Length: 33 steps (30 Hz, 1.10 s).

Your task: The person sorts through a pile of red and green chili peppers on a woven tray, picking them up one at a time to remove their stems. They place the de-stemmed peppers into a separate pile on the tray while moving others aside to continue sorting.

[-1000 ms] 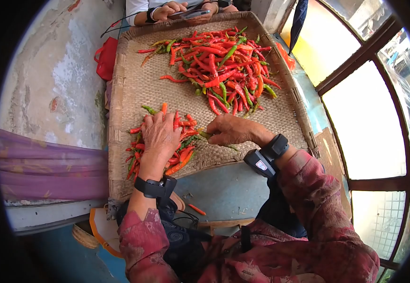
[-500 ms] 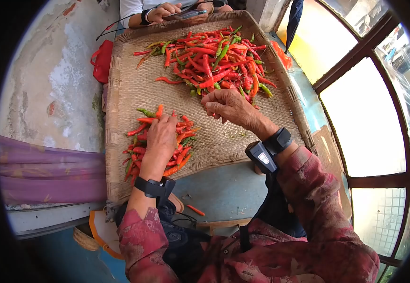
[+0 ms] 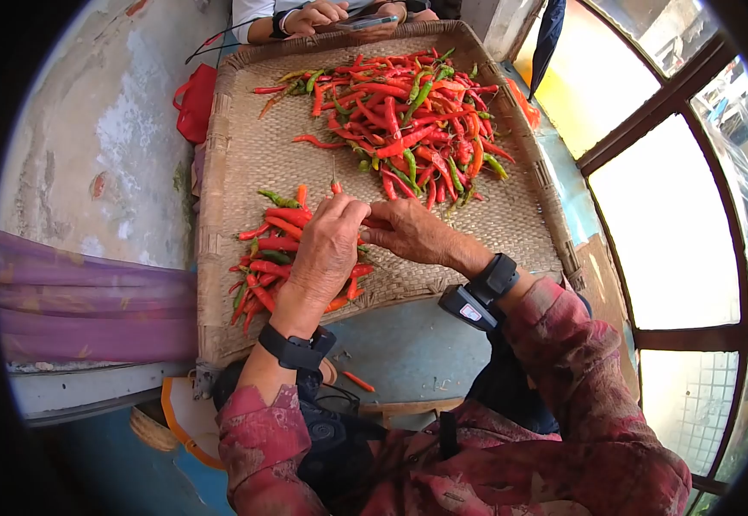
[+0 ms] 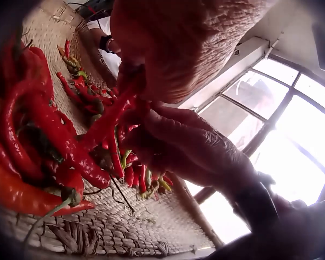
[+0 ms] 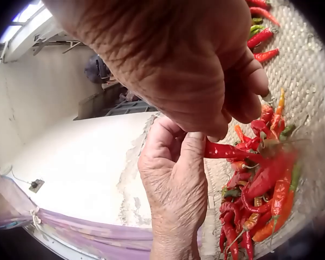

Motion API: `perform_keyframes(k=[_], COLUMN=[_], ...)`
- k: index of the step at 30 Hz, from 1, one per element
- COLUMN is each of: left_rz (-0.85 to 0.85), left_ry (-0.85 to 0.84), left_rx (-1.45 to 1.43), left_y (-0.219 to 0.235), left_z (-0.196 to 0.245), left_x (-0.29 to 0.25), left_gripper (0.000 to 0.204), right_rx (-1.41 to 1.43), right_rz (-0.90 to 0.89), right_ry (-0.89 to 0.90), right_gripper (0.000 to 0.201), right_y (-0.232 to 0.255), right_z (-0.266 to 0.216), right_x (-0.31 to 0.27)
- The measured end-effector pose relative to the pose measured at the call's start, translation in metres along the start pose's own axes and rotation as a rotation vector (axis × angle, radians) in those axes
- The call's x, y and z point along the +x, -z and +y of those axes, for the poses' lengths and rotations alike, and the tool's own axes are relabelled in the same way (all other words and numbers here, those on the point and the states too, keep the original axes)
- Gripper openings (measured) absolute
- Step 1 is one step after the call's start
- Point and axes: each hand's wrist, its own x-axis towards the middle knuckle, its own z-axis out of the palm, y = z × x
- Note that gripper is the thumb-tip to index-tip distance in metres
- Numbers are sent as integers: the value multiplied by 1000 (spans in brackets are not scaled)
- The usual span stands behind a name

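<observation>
My left hand (image 3: pixel 331 245) holds a red chili pepper (image 5: pixel 219 151) over the small near pile of chili peppers (image 3: pixel 262 267), with its body sticking out past the fingers in both wrist views. Another stem end pokes up beyond the knuckles in the head view. My right hand (image 3: pixel 417 232) meets the left one, its thumb and curled fingers pinching at the chili's end in the left wrist view. The fingertips of both hands partly hide each other. Farther off lies a large heap of red and green chilies (image 3: pixel 417 112).
Both piles lie in a shallow woven tray (image 3: pixel 249 138) with a raised rim. Across it, another person's hands (image 3: pixel 313 15) hold a phone (image 3: pixel 365 22). A red bag (image 3: pixel 195 105) hangs by the left wall, and windows (image 3: pixel 666 215) line the right. One chili (image 3: pixel 358 381) lies below the tray.
My right hand went from beside the near pile to the big heap without the green chili afterwards, then came back to the left. My left hand has risen off the near pile with a red chili.
</observation>
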Motion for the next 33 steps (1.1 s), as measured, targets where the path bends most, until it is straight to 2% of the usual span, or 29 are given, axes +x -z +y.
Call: perform_keyframes(k=[4,8,10,11,12,13,14,16,17,18,19,20,21,22,24,28,29,30,32,33], left_rz=[-29,16,29,14,-2,-2,-18,-31,-31,-30,-28,-35,-42,-41,-61,-33,-4,25,64,104], left_ry=[16,22,24,66,108,109,106,103,85,66,67,64,61,61,65,48,58,67,73,81], left_rx=[0,17,37,51,66,67,79,91,97,103,103,103,103,105,116,71,38,6,-35,-75], left_y=[0,2,3,4,5,5,5,5,4,3,4,4,5,5,4,4,5,5,3,3], left_z=[-2,1,0,-1,-2,-3,-4,-4,-4,-3,-2,-1,-1,-1,-3,-1,1,3,6,7], left_x=[-1,-1,-2,-3,-3,-3,-3,-4,-4,-4,-4,-5,-5,-6,-6,-3,-1,0,3,4], left_gripper=[21,21,21,23,26,26,26,25,25,24,24,24,23,23,22,18,18,17,17,16], right_rx=[95,44,-191,-191,-223,-255,-254,-145,-93,155,403,617,688,747,661,359,160,154,-37,-37], right_rz=[79,68,-93,-92,-171,-252,-252,-281,-175,-83,61,230,420,501,519,48,-4,-13,-79,-77], right_ry=[-14,-48,-126,-126,-90,-52,-51,-132,-109,-259,-315,-219,-199,-215,-270,-309,-144,-9,105,102], right_gripper=[20,20,21,21,22,23,23,23,23,23,28,44,56,56,48,31,30,30,34,34], right_y=[-6,-6,-5,-6,-9,-11,-11,0,8,27,41,53,59,65,63,34,25,10,-4,-9], right_z=[2,6,7,10,13,16,19,13,13,-1,-5,-8,-2,3,9,2,2,5,-2,-2], right_x=[4,2,-3,-3,-2,-2,-2,0,3,7,8,10,15,15,13,2,1,0,-5,-5])
